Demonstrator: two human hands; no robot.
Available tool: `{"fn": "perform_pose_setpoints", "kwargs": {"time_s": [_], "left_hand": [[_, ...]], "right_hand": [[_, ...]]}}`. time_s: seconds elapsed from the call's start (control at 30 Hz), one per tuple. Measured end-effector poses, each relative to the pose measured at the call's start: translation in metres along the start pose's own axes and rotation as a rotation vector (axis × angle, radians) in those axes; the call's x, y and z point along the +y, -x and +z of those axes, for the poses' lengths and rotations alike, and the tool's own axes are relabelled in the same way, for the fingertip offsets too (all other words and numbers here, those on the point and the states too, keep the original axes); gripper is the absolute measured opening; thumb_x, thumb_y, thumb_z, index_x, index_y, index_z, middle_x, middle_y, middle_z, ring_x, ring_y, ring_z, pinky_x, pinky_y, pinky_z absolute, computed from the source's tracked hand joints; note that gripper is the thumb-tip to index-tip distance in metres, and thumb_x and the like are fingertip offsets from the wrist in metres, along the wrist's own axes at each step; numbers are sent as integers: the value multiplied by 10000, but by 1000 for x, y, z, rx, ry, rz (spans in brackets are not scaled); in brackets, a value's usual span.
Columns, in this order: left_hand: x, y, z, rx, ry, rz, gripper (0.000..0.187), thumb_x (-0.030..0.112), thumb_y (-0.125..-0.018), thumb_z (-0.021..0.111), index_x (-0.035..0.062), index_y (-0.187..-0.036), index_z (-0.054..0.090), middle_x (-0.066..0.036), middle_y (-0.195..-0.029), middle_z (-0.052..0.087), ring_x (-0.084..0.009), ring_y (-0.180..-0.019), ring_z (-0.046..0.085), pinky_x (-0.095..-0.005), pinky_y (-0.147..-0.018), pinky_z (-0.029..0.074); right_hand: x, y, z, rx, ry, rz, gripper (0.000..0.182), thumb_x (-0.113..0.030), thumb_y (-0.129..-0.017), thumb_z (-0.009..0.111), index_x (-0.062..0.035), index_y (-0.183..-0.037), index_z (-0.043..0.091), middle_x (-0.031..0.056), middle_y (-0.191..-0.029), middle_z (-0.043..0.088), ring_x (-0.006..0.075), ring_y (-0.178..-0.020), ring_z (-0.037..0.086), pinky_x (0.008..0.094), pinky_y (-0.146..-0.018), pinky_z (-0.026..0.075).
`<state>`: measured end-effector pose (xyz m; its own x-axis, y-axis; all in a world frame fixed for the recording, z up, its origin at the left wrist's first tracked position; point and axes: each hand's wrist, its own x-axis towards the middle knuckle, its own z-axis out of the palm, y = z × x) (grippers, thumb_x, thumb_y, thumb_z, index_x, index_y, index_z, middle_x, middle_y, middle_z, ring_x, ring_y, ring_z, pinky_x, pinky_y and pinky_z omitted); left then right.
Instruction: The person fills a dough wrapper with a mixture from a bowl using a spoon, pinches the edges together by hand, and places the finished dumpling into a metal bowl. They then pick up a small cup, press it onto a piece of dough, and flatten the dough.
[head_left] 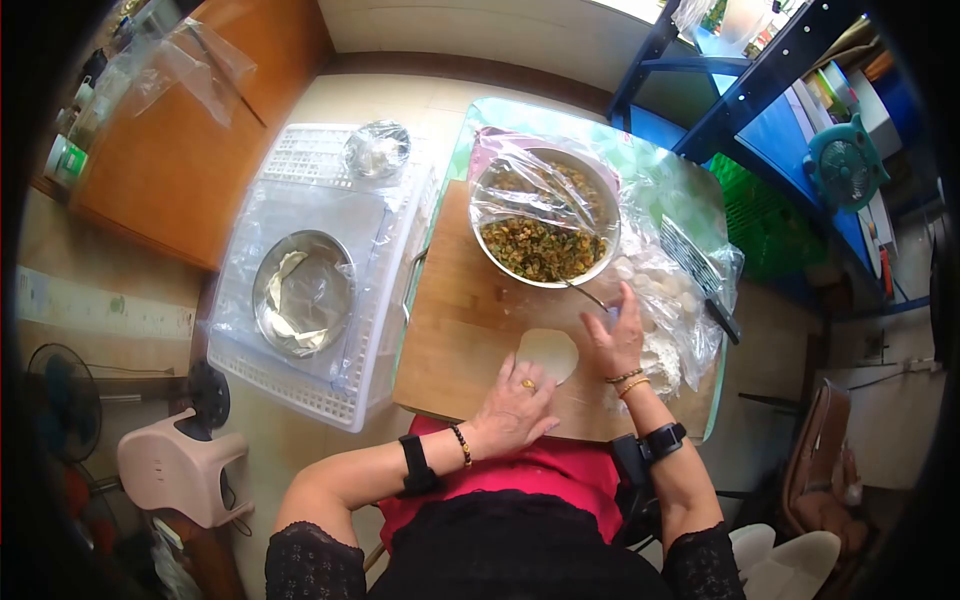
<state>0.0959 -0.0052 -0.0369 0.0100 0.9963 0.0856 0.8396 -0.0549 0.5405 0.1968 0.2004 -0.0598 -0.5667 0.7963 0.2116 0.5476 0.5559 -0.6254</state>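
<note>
A round, flat dough wrapper (550, 350) lies on the wooden board (450, 330). My left hand (515, 405) rests at the wrapper's near left edge, fingers spread over it and the board. To the right, my right hand (615, 338) is open, its thumb and forefinger apart. Just beyond those fingers, a thin utensil handle (590, 295) sticks out from the rim of a bowl (545, 284); its other end is hidden. Chopped filling (540, 245) fills the bowl, partly under clear plastic wrap. Dough pieces (675, 290) and white flour (660, 360) lie right of my right hand, partly under plastic.
A knife with a black handle (722, 320) lies on the plastic at the right. On the left, a white crate (375, 385) bears a metal bowl (262, 310) with dough strips in it. A pink stool (165, 470) and a blue shelf (765, 150) stand to the sides.
</note>
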Motion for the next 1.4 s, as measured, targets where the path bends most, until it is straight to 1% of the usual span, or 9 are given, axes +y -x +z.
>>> {"fn": "perform_pose_setpoints", "kwargs": {"time_s": [0.23,0.4,0.7,0.8,0.9,0.97,1.03,1.17,1.4], "left_hand": [[1,-15,12,-17,-4,66,643,452,-838,632,-34,-1240,502,-281,-1397,368,-427,-1349,295,-550,-1119,232],[11,-7,17,-106,21,132,674,475,-849,609,-43,-1265,492,-269,-1427,350,-406,-1374,280,-555,-1122,222],[10,-2,7,-79,4,57,688,479,-874,577,-54,-1296,478,-256,-1414,377,-379,-1363,317,-552,-1120,225],[8,2,8,19,-12,89,676,470,-870,587,-61,-1277,485,-264,-1387,393,-383,-1351,328,-554,-1123,218],[3,5,10,-71,-21,87,671,463,-866,592,-62,-1269,484,-260,-1361,413,-382,-1335,346,-555,-1126,211],[1,3,8,-7,-48,102,673,459,-860,599,-67,-1264,481,-256,-1341,425,-383,-1321,353,-554,-1125,210],[-1,3,2,-25,-33,86,669,451,-858,605,-67,-1261,481,-253,-1350,423,-380,-1322,352,-554,-1122,215],[-5,-7,5,54,-13,-62,653,439,-854,615,-58,-1255,478,-248,-1355,422,-375,-1312,365,-551,-1118,224],[-1,-21,17,-50,15,173,644,418,-856,613,-44,-1279,463,-244,-1394,396,-391,-1354,324,-537,-1120,240]], "right_hand": [[-24,30,-40,-180,10,-122,753,-186,-780,742,21,-1400,368,224,-1209,551,359,-1063,542,406,-905,448],[-30,67,-14,-198,405,-278,784,-348,-816,695,7,-1418,340,189,-1262,519,323,-1108,517,436,-913,391],[1,18,-25,-85,78,98,747,-281,-775,749,22,-1362,400,205,-1211,541,364,-1083,525,437,-916,415],[-23,38,-27,-49,151,-301,745,-234,-780,727,22,-1390,384,198,-1228,534,355,-1095,524,429,-897,415],[-42,62,-9,-204,345,-406,761,-283,-788,717,20,-1398,377,192,-1225,535,345,-1093,523,429,-893,405],[-34,43,-4,-161,380,-384,783,-345,-788,716,14,-1396,378,190,-1233,533,332,-1090,524,428,-898,398],[-24,20,-6,-119,228,-103,802,-377,-772,735,1,-1388,387,188,-1234,533,328,-1091,524,432,-895,394],[10,14,-14,5,-8,34,775,-279,-777,758,1,-1392,378,198,-1212,542,334,-1044,553,421,-895,446],[-15,39,-55,-198,57,-257,739,-153,-795,707,14,-1419,348,212,-1233,526,357,-1107,519,431,-937,419]]}}
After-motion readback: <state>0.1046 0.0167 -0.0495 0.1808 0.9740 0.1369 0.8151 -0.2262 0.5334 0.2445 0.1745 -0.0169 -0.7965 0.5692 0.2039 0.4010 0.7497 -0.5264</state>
